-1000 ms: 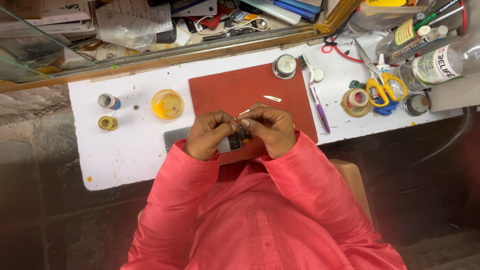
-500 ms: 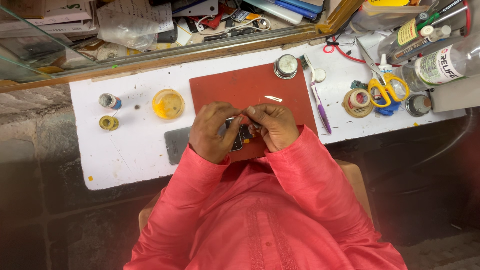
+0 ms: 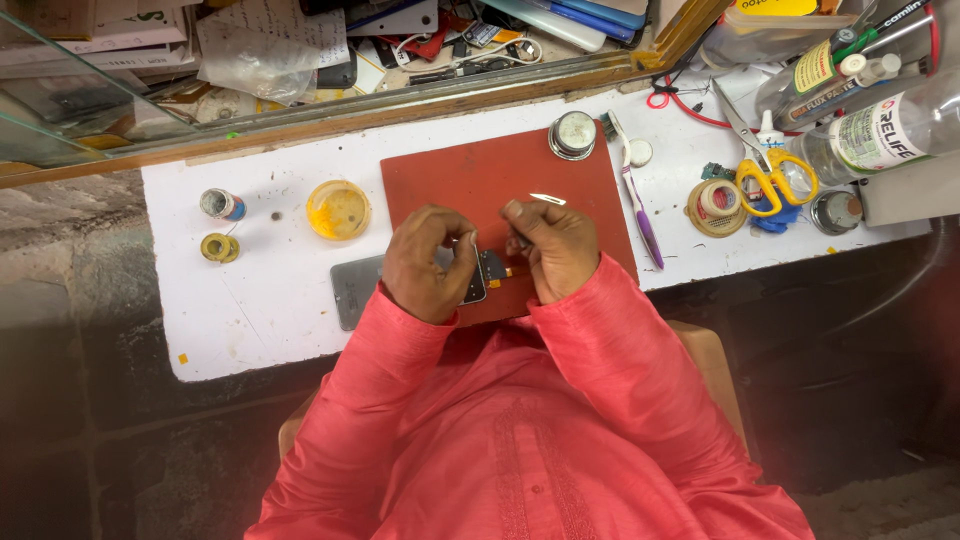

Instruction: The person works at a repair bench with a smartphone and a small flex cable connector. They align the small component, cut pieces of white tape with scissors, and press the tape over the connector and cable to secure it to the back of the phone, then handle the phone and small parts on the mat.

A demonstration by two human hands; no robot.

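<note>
Both my hands work over a red mat [image 3: 470,175] on the white bench [image 3: 260,310]. My left hand [image 3: 428,265] curls around a small dark device [image 3: 487,270] and grips its left side. My right hand [image 3: 557,248] is closed at the device's right end, where a short orange strip [image 3: 497,283] sticks out. The index finger of that hand is raised. Whatever sits under its fingertips is hidden. A small pale sliver [image 3: 547,199] lies loose on the mat just beyond my right hand.
A grey metal plate [image 3: 352,288] lies left of my hands. A yellow dish [image 3: 338,209], a small jar [image 3: 220,204] and a tape roll [image 3: 218,247] stand further left. A round tin [image 3: 572,134], a purple toothbrush [image 3: 640,215], yellow scissors [image 3: 768,170] and bottles [image 3: 880,130] are to the right.
My hands have moved slightly apart and lower on the mat. The thin light tool seen between my fingers earlier is no longer visible.
</note>
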